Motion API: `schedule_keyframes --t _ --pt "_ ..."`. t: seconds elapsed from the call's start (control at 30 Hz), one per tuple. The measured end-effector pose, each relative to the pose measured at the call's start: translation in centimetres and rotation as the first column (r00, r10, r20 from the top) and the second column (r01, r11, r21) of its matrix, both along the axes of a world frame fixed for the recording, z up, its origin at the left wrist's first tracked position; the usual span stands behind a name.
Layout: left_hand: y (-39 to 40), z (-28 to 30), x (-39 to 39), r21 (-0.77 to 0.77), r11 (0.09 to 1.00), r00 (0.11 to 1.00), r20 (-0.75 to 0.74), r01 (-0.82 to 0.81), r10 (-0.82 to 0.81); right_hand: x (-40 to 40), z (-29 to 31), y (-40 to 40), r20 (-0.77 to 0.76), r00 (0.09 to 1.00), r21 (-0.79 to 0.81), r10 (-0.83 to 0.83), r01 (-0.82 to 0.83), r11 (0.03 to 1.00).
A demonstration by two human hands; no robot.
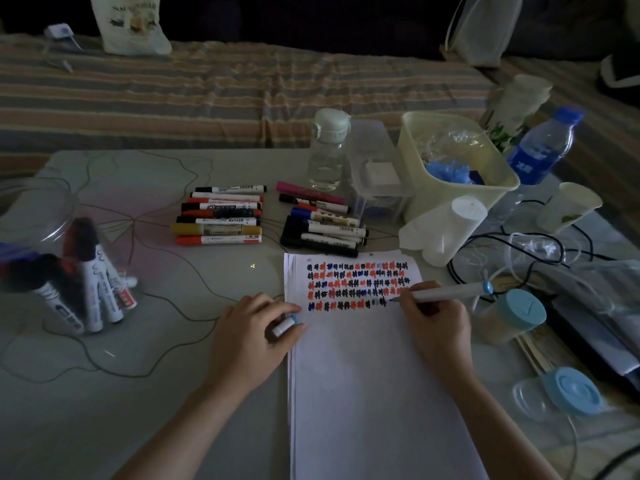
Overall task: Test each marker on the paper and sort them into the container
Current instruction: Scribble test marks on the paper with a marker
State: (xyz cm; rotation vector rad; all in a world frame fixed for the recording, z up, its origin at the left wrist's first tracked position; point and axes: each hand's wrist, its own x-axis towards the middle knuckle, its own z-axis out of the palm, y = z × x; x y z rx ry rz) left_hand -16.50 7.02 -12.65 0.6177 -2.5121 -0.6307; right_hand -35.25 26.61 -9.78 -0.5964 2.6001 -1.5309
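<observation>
White-barrelled marker [446, 292] gripped in right hand [437, 318], tip on paper [374, 375]; left hand [251, 336] pinches its cap [284, 325].

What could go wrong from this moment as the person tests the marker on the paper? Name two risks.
The right hand holds the uncapped pale grey marker with its tip at the white paper sheet; the palm could smear the fresh marks. The left hand pinches the small white-and-blue cap at the paper's edge; if dropped, it may roll off among the table's clutter.

A white marker [446, 292] is laid tip-down on the paper [363, 375]; more markers [218, 216] are piled beyond the paper.
</observation>
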Motion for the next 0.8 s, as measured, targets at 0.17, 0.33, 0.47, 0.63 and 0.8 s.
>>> schedule_keyframes --t 0.17,0.33,0.47,0.63,0.8 --pt "0.09 0.13 -0.03 0.003 1.000 1.000 -0.005 0.001 -0.001 -0.07 0.04 0.05 0.001 1.000 0.003 0.010 -0.010 1.000" --pt "-0.05 -0.12 -0.02 0.016 1.000 1.000 0.012 0.002 -0.003 0.03 0.18 -0.06 0.014 0.999 -0.012 0.040 -0.039 0.999" --pt "0.08 0.02 -0.05 0.016 1.000 1.000 0.001 0.002 -0.002 0.04 0.30 -0.02 0.004 1.000 -0.017 0.026 -0.026 1.000" --pt "0.21 0.29 0.00 0.010 1.000 1.000 -0.022 -0.004 0.004 0.10 0.15 -0.20 0.012 0.999 -0.032 0.032 -0.031 0.999" --pt "0.11 0.22 0.26 0.029 0.999 1.000 -0.006 -0.020 0.020 0.29 0.47 -0.21 0.024 0.999 -0.042 0.030 -0.029 0.999"
